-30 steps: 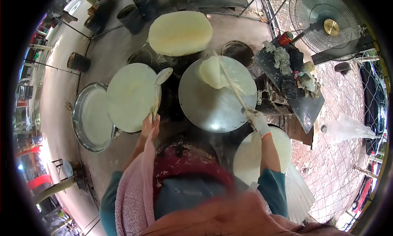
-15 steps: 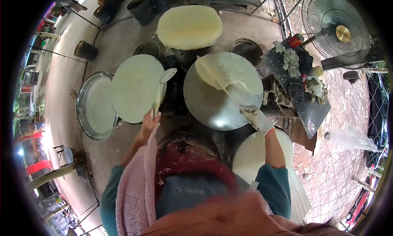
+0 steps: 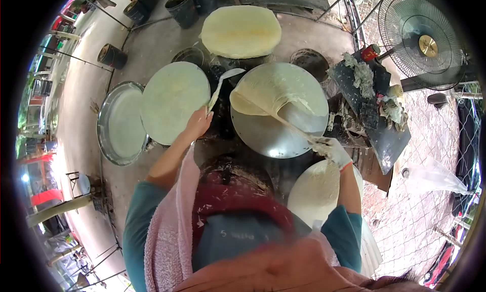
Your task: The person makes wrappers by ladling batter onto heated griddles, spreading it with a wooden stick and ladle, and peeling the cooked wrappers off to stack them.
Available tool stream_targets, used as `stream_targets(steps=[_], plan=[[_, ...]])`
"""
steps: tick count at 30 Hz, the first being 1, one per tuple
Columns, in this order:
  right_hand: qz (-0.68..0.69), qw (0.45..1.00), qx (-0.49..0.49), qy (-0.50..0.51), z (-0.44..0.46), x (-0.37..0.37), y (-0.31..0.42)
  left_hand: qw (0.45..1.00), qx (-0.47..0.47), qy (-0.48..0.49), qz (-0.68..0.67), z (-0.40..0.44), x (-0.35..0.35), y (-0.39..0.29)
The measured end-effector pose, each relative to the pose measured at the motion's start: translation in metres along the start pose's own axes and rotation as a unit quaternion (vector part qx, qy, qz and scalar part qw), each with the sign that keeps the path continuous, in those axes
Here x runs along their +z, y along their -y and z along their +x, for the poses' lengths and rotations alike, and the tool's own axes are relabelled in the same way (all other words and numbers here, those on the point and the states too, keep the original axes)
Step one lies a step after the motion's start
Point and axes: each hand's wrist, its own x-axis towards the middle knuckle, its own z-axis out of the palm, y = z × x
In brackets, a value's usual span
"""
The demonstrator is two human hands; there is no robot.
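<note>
My left hand (image 3: 199, 122) is closed around the handle of a long-handled spoon (image 3: 216, 92). Its pale head points up and right, in the gap between two round pans. Left of that hand is a pan topped by a smooth pale batter sheet (image 3: 174, 102). My right hand (image 3: 335, 151), in a smeared glove, grips the batter-coated handle of a flat spreader (image 3: 293, 130). The spreader's broad end rests over the metal griddle (image 3: 288, 146), whose upper part is coated with streaky batter (image 3: 283, 84); bare metal shows lower down.
A basin of white batter (image 3: 121, 125) stands far left. A pale puffed round (image 3: 242, 32) sits behind the pans, and another pale round surface (image 3: 309, 191) lies under my right forearm. A fan (image 3: 428, 46) and a cluttered dark metal sheet (image 3: 387, 140) stand at right.
My left hand has moved up and right, swinging the spoon toward the griddle. My right hand has shifted slightly right and down, and batter covers more of the griddle's upper part.
</note>
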Motion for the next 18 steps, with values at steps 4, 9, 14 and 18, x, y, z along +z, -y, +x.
stream_targets(steps=[4,9,14,18], plan=[[0.093,0.989,-0.077,-0.089,0.009,0.008,0.013,0.996,0.046,0.011,0.075,0.011,0.014,-0.008],[-0.048,0.999,0.009,0.01,0.017,0.034,0.043,0.989,0.074,0.035,0.121,-0.028,0.013,-0.002],[-0.061,0.998,0.028,0.006,-0.033,0.048,0.013,0.989,-0.015,0.15,-0.012,-0.093,0.025,0.024],[0.256,0.959,-0.058,-0.107,-0.071,0.107,-0.065,0.98,0.114,0.155,-0.049,-0.108,0.076,0.055]])
